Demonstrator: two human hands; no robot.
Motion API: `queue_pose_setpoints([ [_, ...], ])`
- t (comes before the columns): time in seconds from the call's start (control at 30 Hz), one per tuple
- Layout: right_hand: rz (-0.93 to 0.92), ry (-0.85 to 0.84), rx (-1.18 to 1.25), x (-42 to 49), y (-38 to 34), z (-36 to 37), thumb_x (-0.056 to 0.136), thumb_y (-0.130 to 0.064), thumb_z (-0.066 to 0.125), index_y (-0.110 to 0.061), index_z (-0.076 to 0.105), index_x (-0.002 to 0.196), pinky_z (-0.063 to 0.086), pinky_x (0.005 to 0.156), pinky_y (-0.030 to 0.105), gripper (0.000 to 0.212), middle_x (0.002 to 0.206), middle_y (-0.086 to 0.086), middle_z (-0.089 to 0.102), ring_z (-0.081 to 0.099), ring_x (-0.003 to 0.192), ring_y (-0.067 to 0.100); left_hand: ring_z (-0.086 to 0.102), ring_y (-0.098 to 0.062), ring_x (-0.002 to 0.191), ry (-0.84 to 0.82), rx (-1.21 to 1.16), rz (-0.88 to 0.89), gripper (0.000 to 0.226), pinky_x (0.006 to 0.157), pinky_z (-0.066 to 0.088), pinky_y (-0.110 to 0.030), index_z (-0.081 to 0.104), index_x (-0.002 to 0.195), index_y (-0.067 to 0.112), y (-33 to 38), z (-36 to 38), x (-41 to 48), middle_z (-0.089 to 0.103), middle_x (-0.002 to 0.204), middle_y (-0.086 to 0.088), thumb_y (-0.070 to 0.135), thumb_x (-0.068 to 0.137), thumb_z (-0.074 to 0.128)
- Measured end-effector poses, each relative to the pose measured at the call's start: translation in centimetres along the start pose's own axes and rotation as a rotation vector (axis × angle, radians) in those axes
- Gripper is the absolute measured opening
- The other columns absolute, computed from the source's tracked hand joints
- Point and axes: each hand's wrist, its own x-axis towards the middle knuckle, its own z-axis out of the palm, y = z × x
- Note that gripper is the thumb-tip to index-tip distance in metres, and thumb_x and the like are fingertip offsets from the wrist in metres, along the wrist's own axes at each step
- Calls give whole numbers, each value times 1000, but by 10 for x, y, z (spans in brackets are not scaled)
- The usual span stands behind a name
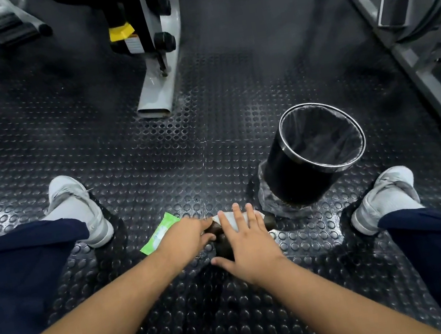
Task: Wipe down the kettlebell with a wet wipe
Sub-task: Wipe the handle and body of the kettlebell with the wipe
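The kettlebell is mostly hidden under the two hands; only dark rounded patches show between and below them, and its handle cannot be made out. It sits on the floor between the feet, just below frame centre. The right hand lies flat with fingers spread, pressing a white wet wipe onto the top of the kettlebell; only the wipe's far edge shows past the fingertips. The left hand curls against the kettlebell's left side, fingers bent around it, though how firmly it grips cannot be told. A green wipe packet lies at about 10 o'clock from the kettlebell, its near end covered by the left hand.

The floor is dark rubber matting with raised round studs. One black waste bin with a clear liner stands at about 1 o'clock, close to the kettlebell. Grey gym-machine frames are cut off at the edges: one foot at 12 o'clock, another frame at 2 o'clock, a blurred one at 10 o'clock.

Two grey shoes, two dark trouser legs, two bare forearms.
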Motion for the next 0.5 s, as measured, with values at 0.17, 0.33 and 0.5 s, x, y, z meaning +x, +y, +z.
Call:
queue_pose_setpoints([
  [0.17,-41,24,-11,-24,-1,10,89,-86,33,-26,-24,161,-16,123,56,110,160,21,-40,-37,147,45,71,-19,94,25,-29,8,51,80,49,-25,47,151,33,-1,3,1,76,116,1,41,102,59],
  [0.33,-28,-5,4,-11,3,3,88,-87,35,-27,-19,163,-5,127,59,110,166,21,-29,-27,152,46,67,-16,73,2,-9,-5,47,70,47,-26,51,148,34,0,2,1,77,100,0,40,102,58],
  [0.5,7,-17,-2,-4,-2,0,88,-87,34,-24,-17,163,-4,127,59,110,168,21,-24,-23,153,46,67,-15,77,-16,27,-13,38,71,52,-30,60,138,31,-4,4,3,76,95,2,40,101,59],
])
